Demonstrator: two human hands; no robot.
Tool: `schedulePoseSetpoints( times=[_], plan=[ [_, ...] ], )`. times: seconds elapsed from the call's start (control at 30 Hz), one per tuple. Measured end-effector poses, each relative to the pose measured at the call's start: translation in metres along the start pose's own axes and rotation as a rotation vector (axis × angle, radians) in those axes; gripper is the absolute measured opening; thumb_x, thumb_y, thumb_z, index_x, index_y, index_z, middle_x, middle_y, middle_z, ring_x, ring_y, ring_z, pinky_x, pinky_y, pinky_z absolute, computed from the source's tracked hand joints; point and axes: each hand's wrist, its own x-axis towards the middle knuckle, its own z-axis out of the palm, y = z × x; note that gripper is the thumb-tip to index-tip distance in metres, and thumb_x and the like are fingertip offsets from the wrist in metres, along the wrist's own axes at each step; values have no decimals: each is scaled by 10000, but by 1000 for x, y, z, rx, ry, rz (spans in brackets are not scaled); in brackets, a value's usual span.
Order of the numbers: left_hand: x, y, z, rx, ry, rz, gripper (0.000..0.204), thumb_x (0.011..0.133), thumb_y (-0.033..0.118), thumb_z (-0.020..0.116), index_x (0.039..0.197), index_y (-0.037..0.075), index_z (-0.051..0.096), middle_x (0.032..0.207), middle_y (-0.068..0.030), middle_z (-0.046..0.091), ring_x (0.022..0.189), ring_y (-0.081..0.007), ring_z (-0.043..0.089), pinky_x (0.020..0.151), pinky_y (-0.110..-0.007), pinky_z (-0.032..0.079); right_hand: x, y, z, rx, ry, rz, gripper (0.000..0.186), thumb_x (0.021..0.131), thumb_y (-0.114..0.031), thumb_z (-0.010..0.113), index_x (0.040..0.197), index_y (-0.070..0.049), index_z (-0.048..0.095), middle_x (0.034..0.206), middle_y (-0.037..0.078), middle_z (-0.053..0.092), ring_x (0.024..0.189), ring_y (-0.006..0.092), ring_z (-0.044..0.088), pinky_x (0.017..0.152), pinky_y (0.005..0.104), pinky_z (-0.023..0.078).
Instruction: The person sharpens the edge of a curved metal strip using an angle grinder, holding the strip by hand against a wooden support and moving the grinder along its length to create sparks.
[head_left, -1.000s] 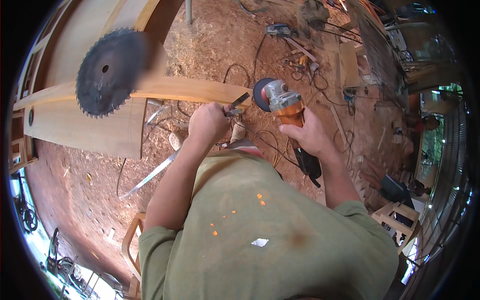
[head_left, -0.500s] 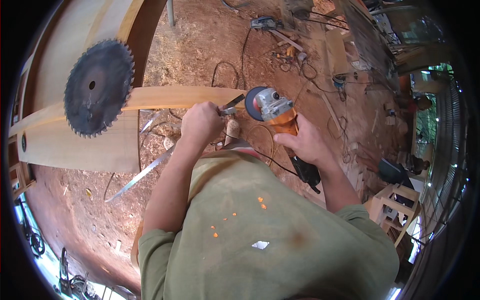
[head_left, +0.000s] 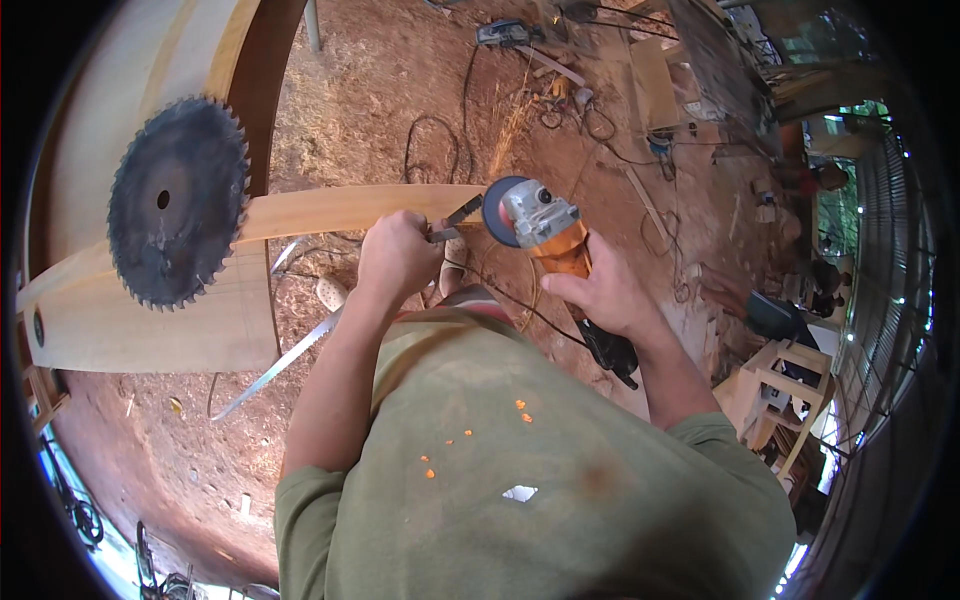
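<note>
My right hand point(head_left: 608, 285) is wrapped round an orange angle grinder point(head_left: 565, 240) with a grey metal head. Its dark disc point(head_left: 505, 210) meets the tip of a narrow dark metal blade point(head_left: 464, 209), and sparks point(head_left: 512, 130) fly off beyond it. My left hand point(head_left: 402, 256) is closed in a fist on that blade, with a flat grey metal piece point(head_left: 441, 236) also sticking out. A long silvery strip point(head_left: 275, 375) slants down left from behind my left forearm; whether it joins the held blade is hidden.
A large round saw blade point(head_left: 178, 205) stands at the left by wooden panels point(head_left: 170, 320). A board point(head_left: 340, 208) runs behind my left hand. Power tools point(head_left: 503, 33) and cords lie on the dusty floor point(head_left: 350, 110). A person's arm point(head_left: 725, 290) and a wooden frame point(head_left: 780, 385) are at right.
The grinder disc has come a little left, against the blade tip, and sparks now appear. The flat grey piece shows more plainly. The surroundings have shifted slightly in view.
</note>
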Motion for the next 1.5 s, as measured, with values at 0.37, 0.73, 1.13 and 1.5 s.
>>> schedulePoseSetpoints(
  times=[0.37, 0.73, 1.13, 1.5],
  plan=[
    [0, 8, -10, -8, -110, -68, 384, 922, 318, 656, 716, -4, 699, 703, -266, 651, 729, -445, 664, 719, -510, 534, -2, -14, 0, 64, -30, -43, 601, 803, -284, 748, 1262, 44, 542, 1141, 200, 668, 1080, 277, 661, 942, 391, 500],
    [-1, -3, 1, -28, -4, 16, 433, 914, 307, 688, 657, -38, 635, 640, -260, 602, 643, -440, 624, 628, -501, 495, 2, -10, 5, 45, 9, -13, 599, 804, -280, 745, 1259, 49, 537, 1153, 199, 666, 1089, 283, 656, 948, 395, 495],
    [-2, -3, 0, -21, -12, -1, 461, 927, 342, 678, 660, -33, 647, 628, -263, 598, 645, -443, 631, 638, -513, 500, 1, -19, 6, -16, 46, -45, 608, 799, -291, 740, 1266, 39, 534, 1127, 228, 674, 1075, 344, 666, 929, 423, 504],
    [1, -3, -1, 9, -23, -12, 456, 919, 356, 672, 675, -29, 655, 640, -266, 607, 661, -440, 638, 654, -509, 512, 4, -22, 6, -120, 49, 2, 615, 806, -310, 756, 1260, 34, 525, 1119, 241, 675, 1084, 362, 670, 925, 438, 508]
  ],
)
